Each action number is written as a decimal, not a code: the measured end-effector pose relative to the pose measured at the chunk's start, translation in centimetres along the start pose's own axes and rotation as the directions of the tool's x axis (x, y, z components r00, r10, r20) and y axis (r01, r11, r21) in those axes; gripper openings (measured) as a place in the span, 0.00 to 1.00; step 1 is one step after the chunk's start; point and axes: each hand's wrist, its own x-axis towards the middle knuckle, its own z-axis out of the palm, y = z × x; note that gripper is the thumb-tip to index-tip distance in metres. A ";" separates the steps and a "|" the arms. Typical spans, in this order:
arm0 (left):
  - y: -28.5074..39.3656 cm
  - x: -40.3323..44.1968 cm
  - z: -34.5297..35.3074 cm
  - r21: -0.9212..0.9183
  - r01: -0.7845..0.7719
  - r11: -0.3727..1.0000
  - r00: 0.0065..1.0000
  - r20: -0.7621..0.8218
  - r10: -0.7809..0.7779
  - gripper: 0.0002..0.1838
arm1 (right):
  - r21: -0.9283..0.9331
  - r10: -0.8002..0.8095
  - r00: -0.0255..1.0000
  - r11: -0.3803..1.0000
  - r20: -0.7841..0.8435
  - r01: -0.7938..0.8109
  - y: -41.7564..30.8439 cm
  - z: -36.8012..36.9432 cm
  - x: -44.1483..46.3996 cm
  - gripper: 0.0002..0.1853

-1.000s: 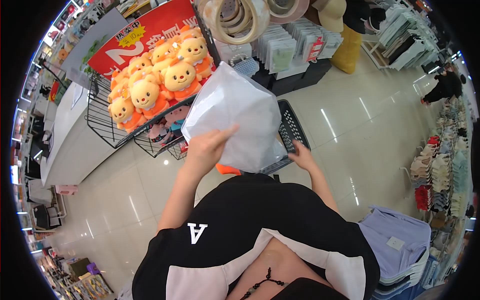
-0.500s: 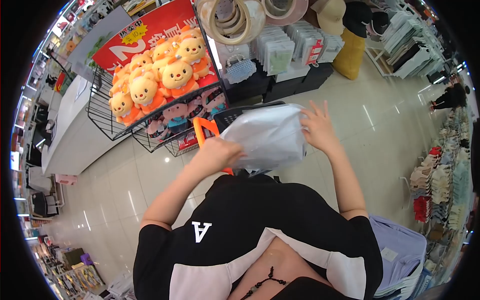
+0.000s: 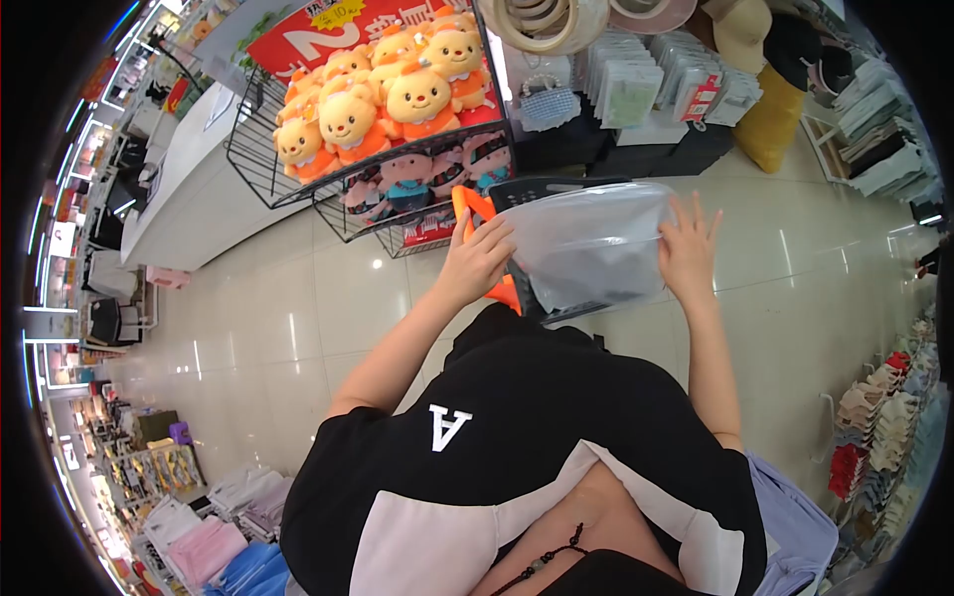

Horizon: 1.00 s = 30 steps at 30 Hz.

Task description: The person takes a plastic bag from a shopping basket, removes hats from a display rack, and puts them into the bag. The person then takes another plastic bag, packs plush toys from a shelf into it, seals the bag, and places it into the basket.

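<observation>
A translucent plastic bag [image 3: 591, 248], flat and slightly wrinkled, is stretched between my hands in front of my body. My left hand [image 3: 479, 258] grips its left edge, with the fingers closed together on the plastic. At the right edge, my right hand [image 3: 688, 248] pinches the bag between thumb and forefinger while the other fingers are spread. Beneath the bag is a black shopping basket [image 3: 556, 186] with an orange handle [image 3: 472, 204] by my left hand. The bag covers most of the basket's inside, so its contents are hidden.
Ahead to the left, a black wire rack [image 3: 268, 169] holds yellow plush toys [image 3: 417, 99], with more plush toys below. Packaged goods [image 3: 621, 84] and hats [image 3: 740, 35] are displayed ahead. A white counter [image 3: 189, 169] stands left, and hanging socks [image 3: 870, 417] line the right.
The bag is spread flatter between my hands, and my left hand is now at its left edge instead of across its lower corner. The view has shifted, moving the surroundings right and up.
</observation>
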 end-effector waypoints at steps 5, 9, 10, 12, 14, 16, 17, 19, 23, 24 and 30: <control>-0.9 -1.0 3.9 -0.041 0.090 0.995 0.995 0.043 -0.088 0.07 | -0.068 0.005 0.999 0.998 0.042 -0.003 -0.3 1.5 -1.2 0.07; -1.8 -1.8 6.6 0.007 0.180 0.984 0.963 0.203 -0.178 0.05 | 0.043 0.037 0.935 0.998 0.353 -0.056 0.9 10.9 -6.9 0.07; -1.8 -1.7 6.7 0.047 0.194 0.980 0.936 0.289 -0.199 0.05 | 0.065 0.077 0.868 0.990 0.491 -0.125 1.2 13.1 -8.3 0.07; -1.2 -1.1 7.2 0.014 0.171 0.985 0.949 0.265 -0.168 0.05 | 0.083 0.143 0.730 0.961 0.669 -0.264 1.7 17.1 -11.6 0.08; -0.5 -0.4 7.5 -0.015 0.139 0.990 0.956 0.261 -0.130 0.06 | 0.112 0.183 0.680 0.924 0.710 -0.366 1.8 20.0 -15.2 0.09; 0.0 0.4 8.2 -0.069 0.087 0.994 0.967 0.247 -0.068 0.06 | 0.142 0.199 0.688 0.903 0.698 -0.405 1.4 20.1 -16.9 0.10; 0.1 1.0 8.7 -0.123 0.039 0.992 0.973 0.230 -0.009 0.07 | 0.134 0.216 0.666 0.892 0.714 -0.432 1.0 19.8 -17.0 0.11; 0.4 2.2 9.9 -0.146 -0.014 0.989 0.989 0.144 0.036 0.08 | 0.128 0.238 0.647 0.876 0.725 -0.465 1.2 20.0 -17.6 0.13; 0.9 5.1 12.0 -0.258 -0.163 0.952 0.972 0.126 0.201 0.08 | 0.173 0.339 0.651 0.788 0.679 -0.591 3.0 18.8 -18.3 0.15; 1.1 5.9 12.5 -0.269 -0.173 0.948 0.970 0.121 0.211 0.08 | 0.154 0.381 0.632 0.765 0.675 -0.626 3.4 18.6 -18.5 0.15; 1.5 10.4 15.5 -0.303 -0.225 0.926 0.956 0.114 0.269 0.07 | 0.026 0.531 0.532 0.691 0.659 -0.722 4.9 17.3 -18.5 0.13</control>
